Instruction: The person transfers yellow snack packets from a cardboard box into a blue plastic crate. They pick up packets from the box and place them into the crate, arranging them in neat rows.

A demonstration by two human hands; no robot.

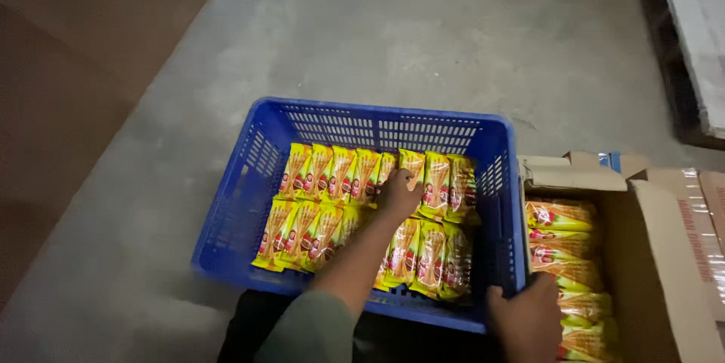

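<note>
Yellow snack packets are being laid in rows in the blue crate (249, 182). The back row is being filled. The left hand (399, 193) is curled, and a yellow packet (411, 161) is held at its fingertips, at 12 o'clock from the hand. For the next move, the packet has to be stood straight beside its neighbours and then let go. The right hand (529, 321) is laid on the crate's rim at 5 o'clock. How tightly it is closed cannot be told. More packets are seen in the cardboard box (664, 257) at 3 o'clock.
</note>
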